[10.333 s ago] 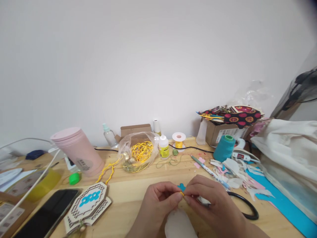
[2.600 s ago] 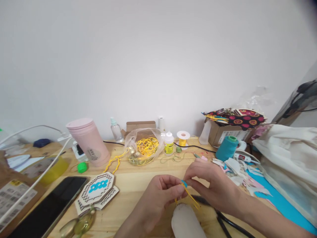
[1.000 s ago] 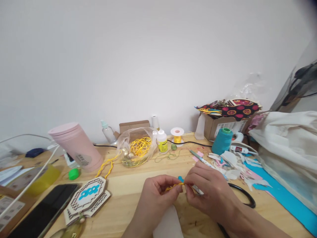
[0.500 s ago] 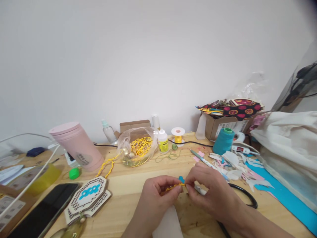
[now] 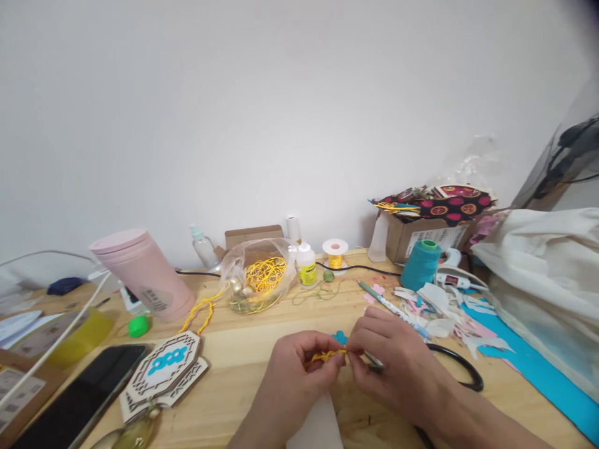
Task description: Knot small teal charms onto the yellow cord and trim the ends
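Observation:
A yellow twisted cord runs between my two hands, low over the table. My left hand pinches it between thumb and fingers. On the cord's other end, my right hand also closes its fingertips. Just behind the fingertips shows a small blue cut-out piece. Scissors with black handles lie under and beside my right hand, partly hidden by it. Below my left hand is a pale strip, mostly covered by the wrist.
Hexagonal wooden tags with yellow cord lie left, near a phone and a pink tumbler. Behind stand a bag of yellow cord, a glue bottle and a spool. Paper scraps and teal thread are right.
The hands stay close together with the cord pinched. More of the yellow cord shows between them now, and the right fingertips have shifted slightly left and down.

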A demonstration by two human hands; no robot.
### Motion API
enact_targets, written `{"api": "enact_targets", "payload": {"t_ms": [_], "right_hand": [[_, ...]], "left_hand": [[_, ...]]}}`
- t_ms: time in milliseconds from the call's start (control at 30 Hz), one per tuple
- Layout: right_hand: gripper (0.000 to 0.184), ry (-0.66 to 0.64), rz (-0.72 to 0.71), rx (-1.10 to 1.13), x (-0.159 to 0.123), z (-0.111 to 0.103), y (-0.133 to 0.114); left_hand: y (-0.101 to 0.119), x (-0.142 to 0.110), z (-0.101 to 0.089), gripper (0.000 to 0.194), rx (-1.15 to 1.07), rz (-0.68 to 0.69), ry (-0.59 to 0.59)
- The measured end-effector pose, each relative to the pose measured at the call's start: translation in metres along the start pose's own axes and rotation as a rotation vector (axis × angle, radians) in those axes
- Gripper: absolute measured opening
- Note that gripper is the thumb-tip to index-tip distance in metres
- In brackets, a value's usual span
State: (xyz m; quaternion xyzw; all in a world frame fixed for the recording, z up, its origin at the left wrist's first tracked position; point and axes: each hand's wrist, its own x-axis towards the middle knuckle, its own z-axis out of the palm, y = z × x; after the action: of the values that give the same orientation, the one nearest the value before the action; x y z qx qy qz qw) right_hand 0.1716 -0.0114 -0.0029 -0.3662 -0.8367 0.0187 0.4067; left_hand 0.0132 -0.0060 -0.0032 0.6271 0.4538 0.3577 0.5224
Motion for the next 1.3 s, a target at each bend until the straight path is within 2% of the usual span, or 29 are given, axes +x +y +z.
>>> {"api": "enact_targets", "payload": {"t_ms": [233, 400, 600, 933, 1300], "right_hand": [[0.013, -0.071, 0.065, 0.111, -0.001, -0.006, 0.003], [0.012, -0.072, 0.071, 0.131, 0.000, -0.008, 0.004], [0.015, -0.047, 0.014, 0.066, 0.000, -0.004, 0.003], [0.025, 0.028, -0.094, -0.211, 0.001, -0.002, -0.004], [0.021, 0.057, -0.027, -0.103, 0.000, -0.003, -0.004]], "left_hand": [[0.001, 0.000, -0.002, 0.007, -0.036, -0.019, 0.040], [0.000, 0.000, -0.004, 0.008, -0.061, -0.020, 0.052], [0.002, -0.001, -0.001, 0.009, -0.033, -0.017, 0.040], [0.005, -0.001, 0.005, 0.012, 0.108, 0.020, 0.037], [0.003, -0.004, 0.006, 0.009, 0.054, 0.010, 0.071]]}}
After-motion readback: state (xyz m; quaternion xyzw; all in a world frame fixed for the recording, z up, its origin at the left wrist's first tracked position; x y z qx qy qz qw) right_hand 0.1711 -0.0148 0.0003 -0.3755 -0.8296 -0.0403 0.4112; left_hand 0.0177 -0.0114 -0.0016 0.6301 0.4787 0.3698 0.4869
